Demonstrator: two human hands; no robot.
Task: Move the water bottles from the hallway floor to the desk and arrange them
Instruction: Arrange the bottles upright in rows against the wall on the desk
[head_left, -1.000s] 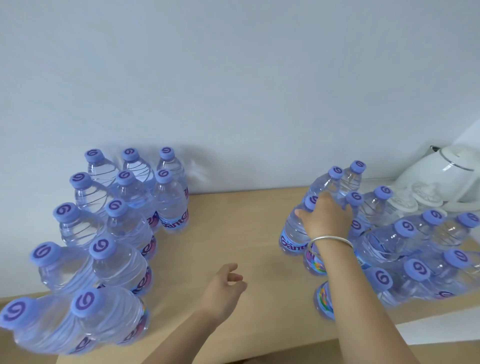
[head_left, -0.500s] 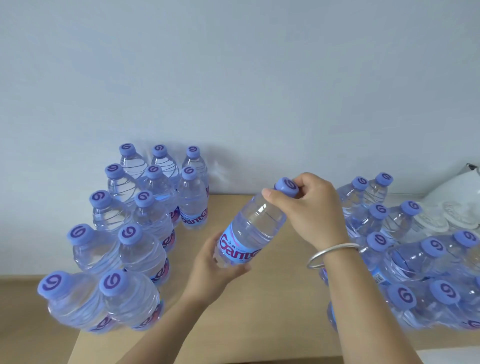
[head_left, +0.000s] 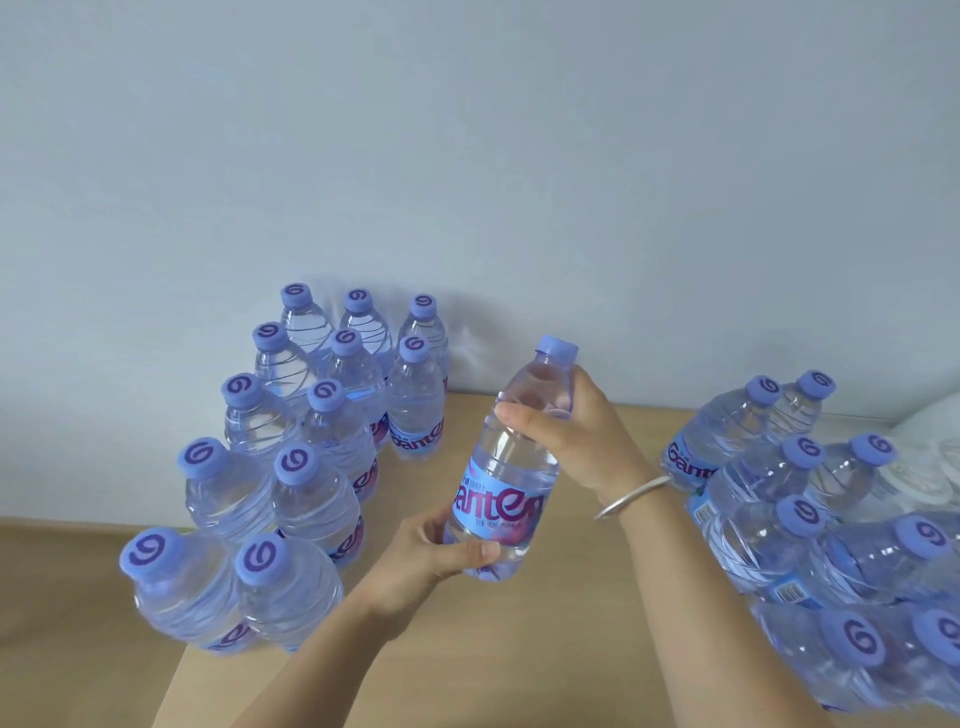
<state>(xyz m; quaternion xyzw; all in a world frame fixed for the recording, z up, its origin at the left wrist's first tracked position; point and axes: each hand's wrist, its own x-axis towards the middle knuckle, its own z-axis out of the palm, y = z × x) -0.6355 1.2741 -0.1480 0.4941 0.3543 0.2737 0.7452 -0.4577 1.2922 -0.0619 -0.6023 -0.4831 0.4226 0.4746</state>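
Both my hands hold one clear water bottle (head_left: 511, 467) with a purple cap and a blue label, almost upright above the middle of the wooden desk (head_left: 597, 597). My left hand (head_left: 434, 553) grips its base; my right hand (head_left: 566, 431) wraps its shoulder just below the cap. On the desk's left stand several bottles in tidy rows (head_left: 322, 441). Another cluster of bottles (head_left: 810, 519) stands on the right, less orderly.
A pale wall (head_left: 467, 182) runs along the back of the desk. A white object (head_left: 930, 441) shows at the right edge behind the right cluster. The desk's left edge (head_left: 171, 696) drops off at the lower left, beside a wooden surface.
My right hand took a bottle from the right cluster and brought it to the middle. My left hand rose and took its base. The bottle has since tilted more upright.
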